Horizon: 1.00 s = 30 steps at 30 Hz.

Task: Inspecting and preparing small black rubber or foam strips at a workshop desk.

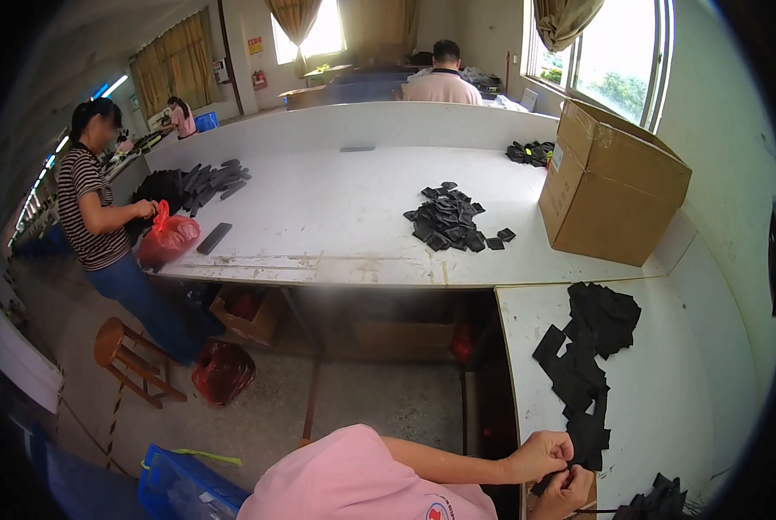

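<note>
Two-handed, pinching a small black piece (544, 482) between the nearly closed fingers of left hand (535, 456) and right hand (565, 496), at the edge of the white table (670, 373), just beside a trail of flat black patches (576, 378).

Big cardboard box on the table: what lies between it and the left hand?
In the head view, black pieces lie there, heaped and strung along the white side table between the cardboard box and the left hand.
</note>
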### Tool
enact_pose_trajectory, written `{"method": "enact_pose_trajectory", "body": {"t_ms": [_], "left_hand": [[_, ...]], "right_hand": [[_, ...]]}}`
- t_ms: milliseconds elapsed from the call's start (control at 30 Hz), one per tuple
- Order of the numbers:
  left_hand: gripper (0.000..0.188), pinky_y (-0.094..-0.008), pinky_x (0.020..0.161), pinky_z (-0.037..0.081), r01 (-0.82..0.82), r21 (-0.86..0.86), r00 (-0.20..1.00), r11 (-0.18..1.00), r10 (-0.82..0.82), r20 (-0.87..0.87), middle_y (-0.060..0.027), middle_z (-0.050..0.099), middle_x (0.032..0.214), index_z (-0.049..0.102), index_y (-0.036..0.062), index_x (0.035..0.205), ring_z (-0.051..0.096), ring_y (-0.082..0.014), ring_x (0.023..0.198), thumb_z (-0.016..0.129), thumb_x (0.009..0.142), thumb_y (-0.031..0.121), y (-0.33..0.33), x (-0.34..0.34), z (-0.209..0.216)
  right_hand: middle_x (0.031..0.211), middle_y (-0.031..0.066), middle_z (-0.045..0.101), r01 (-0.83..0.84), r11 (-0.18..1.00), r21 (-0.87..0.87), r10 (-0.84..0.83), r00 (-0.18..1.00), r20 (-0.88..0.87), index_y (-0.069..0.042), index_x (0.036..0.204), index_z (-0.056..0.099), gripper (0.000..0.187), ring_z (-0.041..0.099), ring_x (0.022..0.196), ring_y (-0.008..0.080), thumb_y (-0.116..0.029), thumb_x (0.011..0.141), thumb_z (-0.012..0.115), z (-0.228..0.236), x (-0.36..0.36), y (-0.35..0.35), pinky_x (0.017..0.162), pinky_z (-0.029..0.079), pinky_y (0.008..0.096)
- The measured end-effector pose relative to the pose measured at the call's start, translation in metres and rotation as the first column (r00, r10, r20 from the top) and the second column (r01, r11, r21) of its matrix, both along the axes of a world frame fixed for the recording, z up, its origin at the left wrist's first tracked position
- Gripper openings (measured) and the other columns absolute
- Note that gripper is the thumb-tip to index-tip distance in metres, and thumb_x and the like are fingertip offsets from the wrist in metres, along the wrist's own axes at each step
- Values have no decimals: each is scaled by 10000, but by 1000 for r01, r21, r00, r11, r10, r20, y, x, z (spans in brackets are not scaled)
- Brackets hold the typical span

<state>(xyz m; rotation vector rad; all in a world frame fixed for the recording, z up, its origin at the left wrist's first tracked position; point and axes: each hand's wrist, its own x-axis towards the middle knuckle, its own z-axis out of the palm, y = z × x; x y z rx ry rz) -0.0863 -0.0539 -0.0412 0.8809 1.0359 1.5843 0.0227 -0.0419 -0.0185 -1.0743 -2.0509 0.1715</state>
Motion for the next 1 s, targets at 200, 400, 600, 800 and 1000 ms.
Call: {"method": "enact_pose_trajectory", "body": {"t_ms": [200,400,600,800,1000], "left_hand": [[136,-186,395,298,479,22,767,878,-430,477,-14,467,662,476,9,804,418,-54,515,525,683,-28,7,-22,12],[184,-244,463,367,-46,-18,977,999,42,-208,-31,493,672,492,-12,832,451,-102,533,483,652,-49,25,8,8],[193,-255,431,416,67,141,997,988,-62,-41,-78,547,621,481,-35,792,517,-131,482,409,626,-101,42,33,-10],[483,-150,305,213,765,384,203,517,-760,618,-17,497,809,433,-21,1081,303,-23,396,530,608,-24,27,24,26],[287,-164,502,356,250,22,920,968,-230,-318,-24,544,784,593,26,984,452,-36,566,531,725,-80,16,41,30]], "right_hand": [[662,69,524,-658,344,-670,-106,681,-724,-28,767,526,92,473,569,176,-112,801,513,-20,31,33,509,382,300],[753,83,531,-912,44,-409,-398,359,-844,-38,906,469,253,473,592,134,-287,862,473,-58,45,50,474,385,244],[962,127,512,-615,391,-685,-172,682,-711,-45,1046,425,387,538,823,217,-389,871,397,-72,75,54,668,478,357],[987,145,513,-826,321,-463,-315,368,-875,-41,1153,374,403,546,862,220,-302,851,432,-50,88,15,726,480,332],[799,83,564,-265,873,-409,-113,706,-699,14,746,533,58,516,711,159,-40,753,552,-10,72,18,664,411,256]]}}
